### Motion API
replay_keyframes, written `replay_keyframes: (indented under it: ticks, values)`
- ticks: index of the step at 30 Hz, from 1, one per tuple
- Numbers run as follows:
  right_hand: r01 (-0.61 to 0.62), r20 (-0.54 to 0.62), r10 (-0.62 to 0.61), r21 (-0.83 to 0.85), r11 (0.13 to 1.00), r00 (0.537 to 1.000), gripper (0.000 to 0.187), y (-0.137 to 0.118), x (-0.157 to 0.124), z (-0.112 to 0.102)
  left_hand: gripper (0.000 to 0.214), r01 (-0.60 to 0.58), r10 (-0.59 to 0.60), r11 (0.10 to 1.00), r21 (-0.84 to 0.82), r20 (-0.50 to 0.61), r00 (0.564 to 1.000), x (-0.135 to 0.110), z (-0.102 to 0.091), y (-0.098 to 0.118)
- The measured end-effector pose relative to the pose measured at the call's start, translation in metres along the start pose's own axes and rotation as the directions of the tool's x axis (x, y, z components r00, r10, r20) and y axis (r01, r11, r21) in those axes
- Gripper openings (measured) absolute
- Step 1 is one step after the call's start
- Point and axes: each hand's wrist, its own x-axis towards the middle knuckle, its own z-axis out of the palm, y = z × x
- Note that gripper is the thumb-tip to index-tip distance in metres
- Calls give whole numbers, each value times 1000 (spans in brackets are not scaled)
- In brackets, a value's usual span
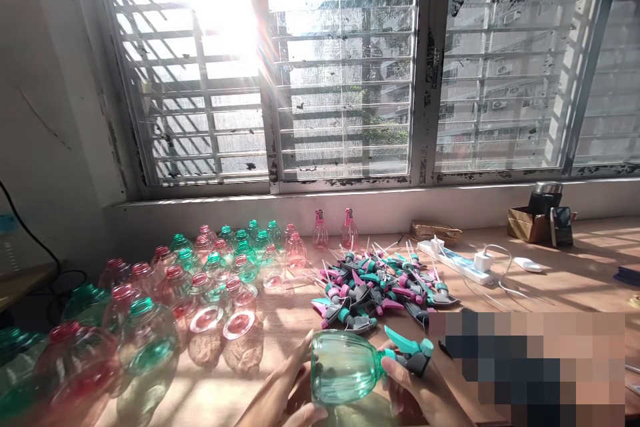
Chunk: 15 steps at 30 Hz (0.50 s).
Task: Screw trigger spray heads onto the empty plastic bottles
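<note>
A clear green spray bottle (345, 367) lies on its side in the air in front of me, its neck pointing right. My left hand (295, 383) is closed around the bottle's base end. At the neck, the fingers of my right hand (407, 383) grip the collar of the spray head (413, 352), which has a teal trigger and a dark grey body. The spray head sits on the bottle's neck; whether it is fully tightened I cannot tell. Just beyond the bottle is a heap of loose spray heads (375, 283) in pink, teal and grey, with thin white tubes.
Several red and green bottles without heads, such as a green one (147, 347), stand at the left. Two pink bottles with heads (320, 230) stand by the wall. A power strip (455, 261), a cardboard box (525, 223) and a phone (561, 227) are at the right. Part of the lower right is blurred out.
</note>
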Motion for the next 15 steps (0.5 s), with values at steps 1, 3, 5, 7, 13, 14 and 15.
replay_keyframes:
  ticks: [1,3,5,7,13,14,15]
  values:
    - [2,-1,-2,-6,1000,1000,50,0,0,0,89,-3,3,999,-36,9,1000,0,1,0]
    - [1,2,-1,-24,1000,1000,50,3,0,-2,91,-14,16,996,-89,12,1000,1,4,0]
    - [2,9,-1,-38,999,1000,53,5,1,-3,91,-32,32,996,-85,-4,999,0,5,-1]
    - [2,31,-1,-42,999,1000,54,8,0,-3,88,-41,40,998,-39,-26,999,-1,3,-4]
    - [-15,37,16,-31,999,999,53,7,1,-3,90,-35,38,996,83,-33,999,-2,-1,-7]
    - [-22,22,22,-15,1000,1000,52,7,1,-3,93,-36,40,995,90,-38,998,-1,-1,-8]
    - [-28,8,28,0,1000,1000,52,8,1,-3,96,-36,40,995,95,-39,998,0,0,-10]
